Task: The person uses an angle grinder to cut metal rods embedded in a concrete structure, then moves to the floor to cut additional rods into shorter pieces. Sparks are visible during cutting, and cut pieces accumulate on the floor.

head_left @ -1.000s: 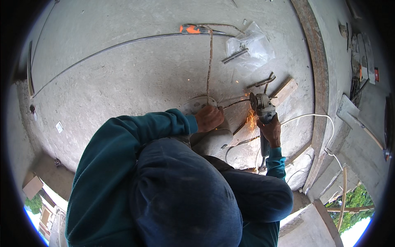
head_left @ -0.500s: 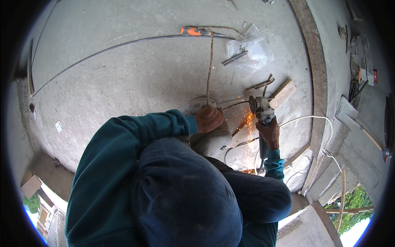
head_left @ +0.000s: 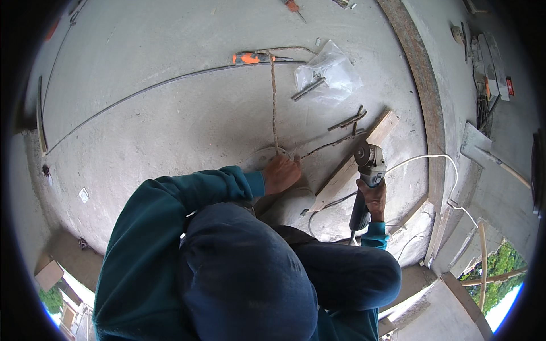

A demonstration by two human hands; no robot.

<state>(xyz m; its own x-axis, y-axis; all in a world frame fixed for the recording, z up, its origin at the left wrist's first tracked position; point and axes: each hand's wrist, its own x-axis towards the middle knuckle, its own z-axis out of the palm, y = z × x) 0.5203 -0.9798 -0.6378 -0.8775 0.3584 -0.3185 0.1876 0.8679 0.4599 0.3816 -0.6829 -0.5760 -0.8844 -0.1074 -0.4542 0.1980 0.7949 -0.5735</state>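
My left hand (head_left: 280,174) is closed at the lower end of a thin rusty steel rod (head_left: 273,108), which runs away from me across the floor. Partly under that hand lies a pale round plate (head_left: 263,154). A second rusty rod (head_left: 330,146) stretches right from beside my fingers to a wooden board (head_left: 381,128); whether both rods are one bent piece I cannot tell. My right hand (head_left: 372,199) grips the body of an angle grinder (head_left: 371,162), its disc near the board and apart from the rod. No sparks show.
Short cut rods (head_left: 348,120) lie beyond the board. Farther off are a clear plastic bag (head_left: 333,68) with another short rod and an orange-and-black screwdriver (head_left: 250,58). A white cord (head_left: 424,157) curves right, towards a rusty beam (head_left: 427,85). A shovel (head_left: 476,145) leans at right.
The orange sparks have stopped. My right hand has drawn the grinder right, away from the rod. My left hand keeps its hold, and the whole view has shifted slightly.
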